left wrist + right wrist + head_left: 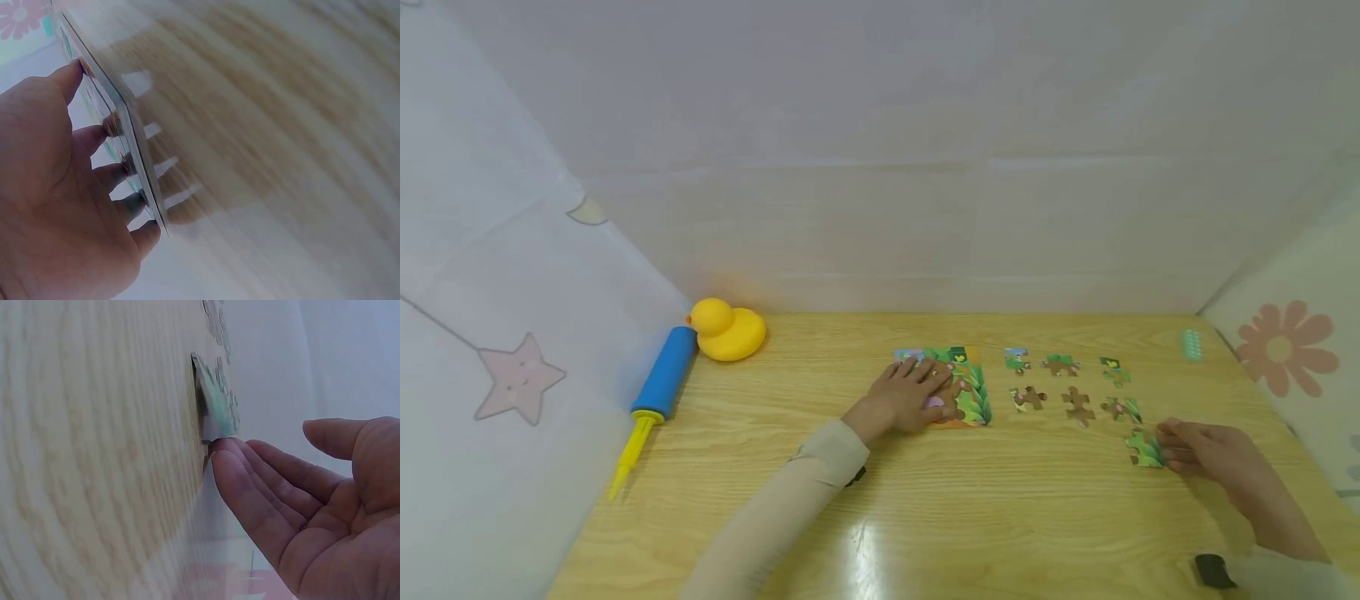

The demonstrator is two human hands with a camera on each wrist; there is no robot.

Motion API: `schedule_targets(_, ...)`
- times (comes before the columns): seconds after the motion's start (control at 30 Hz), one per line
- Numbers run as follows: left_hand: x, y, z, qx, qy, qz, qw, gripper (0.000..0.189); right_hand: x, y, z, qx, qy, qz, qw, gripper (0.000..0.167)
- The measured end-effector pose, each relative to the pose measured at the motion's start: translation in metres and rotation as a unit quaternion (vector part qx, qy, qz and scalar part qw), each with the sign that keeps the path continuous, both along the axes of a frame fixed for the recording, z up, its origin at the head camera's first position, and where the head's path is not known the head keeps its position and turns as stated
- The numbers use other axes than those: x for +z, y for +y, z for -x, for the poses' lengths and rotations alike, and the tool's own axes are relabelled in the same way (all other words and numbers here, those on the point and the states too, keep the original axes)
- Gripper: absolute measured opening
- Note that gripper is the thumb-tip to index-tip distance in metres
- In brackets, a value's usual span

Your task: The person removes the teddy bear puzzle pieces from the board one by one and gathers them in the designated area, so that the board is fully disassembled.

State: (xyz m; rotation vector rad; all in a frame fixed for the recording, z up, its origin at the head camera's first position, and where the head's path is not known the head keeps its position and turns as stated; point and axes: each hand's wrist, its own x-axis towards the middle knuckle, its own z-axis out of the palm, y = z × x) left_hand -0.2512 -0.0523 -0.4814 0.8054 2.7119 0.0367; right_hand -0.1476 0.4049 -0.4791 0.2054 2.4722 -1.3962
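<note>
My left hand lies with spread fingers on a flat picture board, which shows a brown animal among green leaves. In the left wrist view its fingertips touch the face of the board. At the right, the fingertips of my right hand touch the edge of a green puzzle piece. The right wrist view shows that piece slightly tilted off the wood, with the thumb held apart from it.
Several loose puzzle pieces lie in two rows between the board and my right hand. A yellow rubber duck and a blue and yellow hand pump are at the left. Near the back right corner lies a small green item.
</note>
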Motion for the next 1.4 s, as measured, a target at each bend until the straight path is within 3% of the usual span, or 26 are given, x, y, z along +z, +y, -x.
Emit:
schedule_targets(0.17, 0.002, -0.002, -0.001, 0.0, 0.001, -0.005, 1.0, 0.07, 0.003, 0.004, 0.001, 0.007, 0.015, 0.006, 0.9999, 0.073)
schedule_targets(0.37, 0.001, -0.003, -0.002, 0.0, 0.012, -0.015, 0.9998, 0.07, 0.004, -0.006, 0.011, 0.043, 0.059, 0.058, 0.9956, 0.069)
schedule_targets(0.83, 0.004, -0.012, 0.006, -0.01, 0.043, -0.053, 0.9976, 0.072, 0.018, -0.085, 0.054, 0.106, 0.08, 0.06, 0.9893, 0.062)
schedule_targets(1.07, 0.013, -0.025, 0.011, 0.014, 0.029, -0.052, 0.9981, 0.077, 0.021, -0.124, 0.07, 0.129, 0.064, 0.075, 0.9867, 0.06)
schedule_targets(1.4, 0.016, -0.03, 0.009, 0.014, 0.018, -0.048, 0.9986, 0.068, 0.027, -0.179, 0.09, 0.158, 0.044, 0.051, 0.9851, 0.054)
